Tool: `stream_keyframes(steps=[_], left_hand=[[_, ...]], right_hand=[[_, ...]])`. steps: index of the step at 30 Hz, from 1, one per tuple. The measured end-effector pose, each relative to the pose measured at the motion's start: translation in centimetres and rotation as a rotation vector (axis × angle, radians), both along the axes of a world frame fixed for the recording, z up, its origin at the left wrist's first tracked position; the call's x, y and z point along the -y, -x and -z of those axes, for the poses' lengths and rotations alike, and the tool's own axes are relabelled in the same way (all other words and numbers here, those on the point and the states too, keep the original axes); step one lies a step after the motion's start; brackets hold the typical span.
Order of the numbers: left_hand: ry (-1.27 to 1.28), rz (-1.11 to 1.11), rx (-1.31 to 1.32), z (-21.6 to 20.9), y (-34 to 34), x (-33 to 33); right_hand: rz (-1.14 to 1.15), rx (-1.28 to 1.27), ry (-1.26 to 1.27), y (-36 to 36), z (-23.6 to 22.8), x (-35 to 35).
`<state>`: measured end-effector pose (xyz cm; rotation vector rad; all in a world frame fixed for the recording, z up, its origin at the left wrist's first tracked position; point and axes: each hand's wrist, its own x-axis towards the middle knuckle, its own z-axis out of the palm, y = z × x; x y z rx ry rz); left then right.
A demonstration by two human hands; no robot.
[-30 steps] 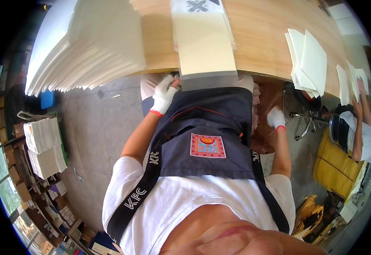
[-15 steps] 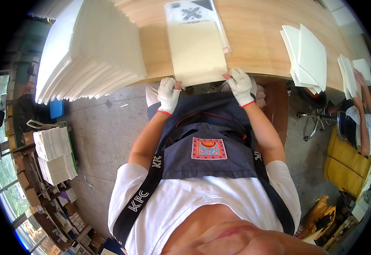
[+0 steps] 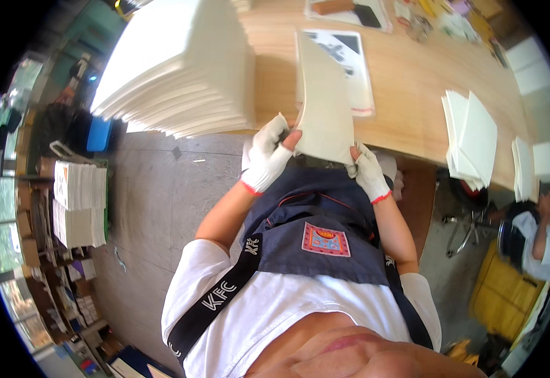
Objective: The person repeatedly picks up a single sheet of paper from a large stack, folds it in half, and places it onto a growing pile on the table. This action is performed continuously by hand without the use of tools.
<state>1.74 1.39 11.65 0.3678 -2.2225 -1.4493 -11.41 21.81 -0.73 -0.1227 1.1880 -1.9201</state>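
Observation:
A cream-coloured paper sheet (image 3: 325, 107), or a thin sheaf of them, is lifted off the table and tilted, its left edge bent. My left hand (image 3: 270, 154), in a white knitted glove with bare thumb tip, grips the near left corner. The near right corner is pinched by my gloved right hand (image 3: 368, 169), thumb on top. Behind the sheet, partly covered by it, a flat white printed packet (image 3: 361, 82) with a dark corner lies on the table. A tall stack of white paper (image 3: 224, 82) stands left of my left hand.
The wooden table (image 3: 407, 120) also carries folded white sheets (image 3: 473, 142) at right and a brown block (image 3: 333, 6) beside a dark object at the back. A seated co-worker's arm (image 3: 542, 220) shows far right. Bundled paper (image 3: 79, 195) stands on a cart at left.
The cream sheet has come up off the packet and tilted, its near edge gripped by both hands. My view has swung, so the table's things appear shifted right and lower.

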Motion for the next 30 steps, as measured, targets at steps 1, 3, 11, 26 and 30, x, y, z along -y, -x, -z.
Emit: stream_keyframes(steps=[1, 3, 11, 26, 30], left_hand=[[0.110, -0.005, -0.084, -2.2, -1.2, 0.8], [0.211, -0.103, -0.196, -5.9, -3.9, 2.4], [0.275, -0.663, -0.551, -19.5, -8.3, 15.7], [-0.294, -0.790, -0.225, 12.2, -12.2, 15.9], [-0.373, -0.503, -0.084, 19.5, -10.7, 7.8]], right_hand=[[-0.006, -0.005, 0.074, -0.3, -1.5, 1.1], [-0.038, -0.108, 0.134, 0.3, -4.7, 3.6], [-0.200, -0.621, 0.259, -0.9, -27.3, 20.9], [0.543, -0.327, -0.066, 6.6, -10.6, 0.7], [0.873, -0.103, -0.174, 11.5, -5.6, -16.3]])
